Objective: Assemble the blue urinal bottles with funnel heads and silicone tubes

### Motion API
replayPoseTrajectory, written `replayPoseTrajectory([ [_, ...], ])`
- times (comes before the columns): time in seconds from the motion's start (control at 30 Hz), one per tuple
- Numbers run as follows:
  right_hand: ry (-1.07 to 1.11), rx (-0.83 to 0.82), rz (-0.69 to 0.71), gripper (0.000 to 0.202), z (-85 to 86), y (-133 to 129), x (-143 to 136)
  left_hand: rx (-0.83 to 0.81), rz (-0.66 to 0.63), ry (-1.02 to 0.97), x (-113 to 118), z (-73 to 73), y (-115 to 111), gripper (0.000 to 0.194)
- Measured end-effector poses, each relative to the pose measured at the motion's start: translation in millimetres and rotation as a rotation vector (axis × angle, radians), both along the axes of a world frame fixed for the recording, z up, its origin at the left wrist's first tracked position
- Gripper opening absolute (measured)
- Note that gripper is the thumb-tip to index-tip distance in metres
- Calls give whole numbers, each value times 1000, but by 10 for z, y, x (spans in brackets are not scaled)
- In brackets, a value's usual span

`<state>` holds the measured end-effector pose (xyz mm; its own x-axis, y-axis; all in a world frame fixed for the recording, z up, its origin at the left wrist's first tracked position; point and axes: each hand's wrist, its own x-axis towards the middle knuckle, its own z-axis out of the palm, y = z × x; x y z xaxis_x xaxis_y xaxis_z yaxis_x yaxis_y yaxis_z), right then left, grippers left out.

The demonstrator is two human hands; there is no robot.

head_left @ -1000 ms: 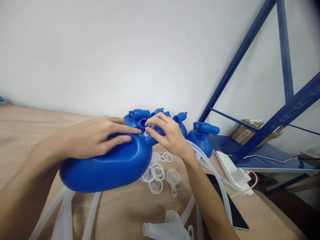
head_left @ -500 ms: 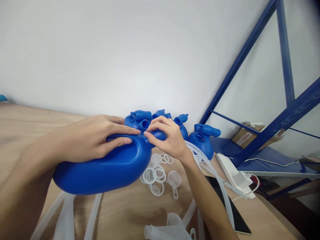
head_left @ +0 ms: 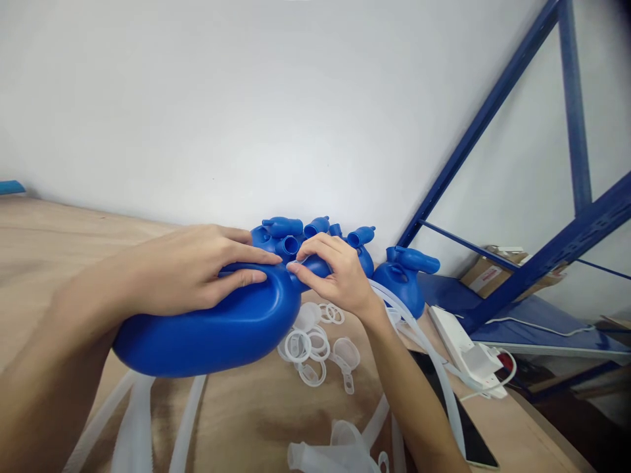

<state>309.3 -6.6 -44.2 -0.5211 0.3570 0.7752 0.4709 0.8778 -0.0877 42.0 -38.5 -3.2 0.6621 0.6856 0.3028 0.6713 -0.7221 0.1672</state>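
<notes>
A large blue plastic bottle lies on its side in front of me, its neck pointing away to the right. My left hand lies over its upper side, thumb and fingers closed round the handle part. At the base of the neck, my right hand pinches with thumb and forefinger. A small pale edge shows at those fingertips, too small to name. The left index fingertip nearly meets the right thumb there. Below the hands, several translucent rings and a round cap with a strap lie on the table.
More blue bottles stand along the wall. Translucent tubing curves past my right forearm, over a dark tablet. Behind it sit a white power strip and a blue shelf rack. Translucent funnel-like parts lie at the front.
The whole view has shifted slightly. My left hand still holds the bottle, and the right fingers stay at the neck with only a slight change in the pinch.
</notes>
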Motion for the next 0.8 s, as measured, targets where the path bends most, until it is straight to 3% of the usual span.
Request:
replayPoseTrajectory([
  [0.2, -30, 48, -14, 4, -33, 35, -18, 13, -10, 29, 30, -16, 3, 50],
  [0.5, -97, 114, -23, 10, -34, 11, -35, 31, -18, 85, 39, 1, -45, 53],
  [0.8, -195, 48, 51, 14, -15, 23, 18, 38, -20, 80, 50, 11, -80, 50],
])
